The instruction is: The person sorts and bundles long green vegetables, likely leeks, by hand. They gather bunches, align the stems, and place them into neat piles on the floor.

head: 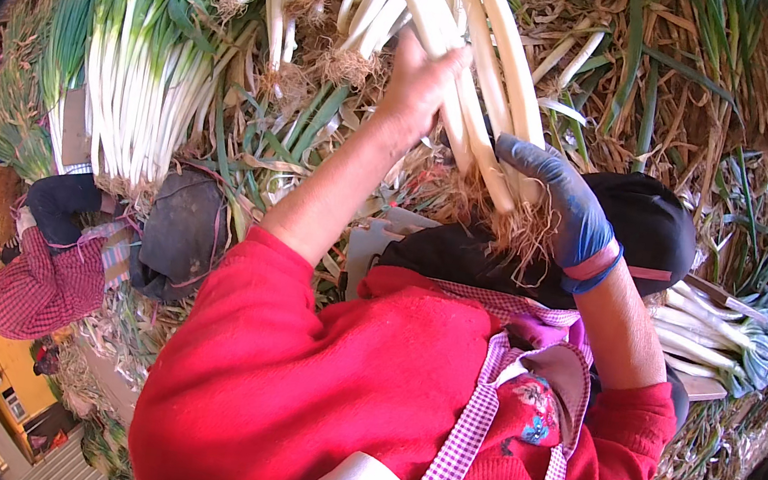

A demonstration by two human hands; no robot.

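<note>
My bare left hand [422,85] grips long white stalks of green onions [474,112] near the top centre, with its thumb across them. The stalks run down to the right. My right hand [559,192], in a blue glove with a torn, dirty look, is wrapped around the stalks close to their roots [526,235]; its palm and some fingers are hidden. Beyond my left hand lie more green onions [369,14] with tangled roots.
Trimmed green onions [139,84] lie in a large bundle on the left. A smaller bundle [705,333] lies at right. Dry leaves [673,97] cover the ground. A person in a checked shirt [49,287] sits at far left, beside a dark sack [180,232].
</note>
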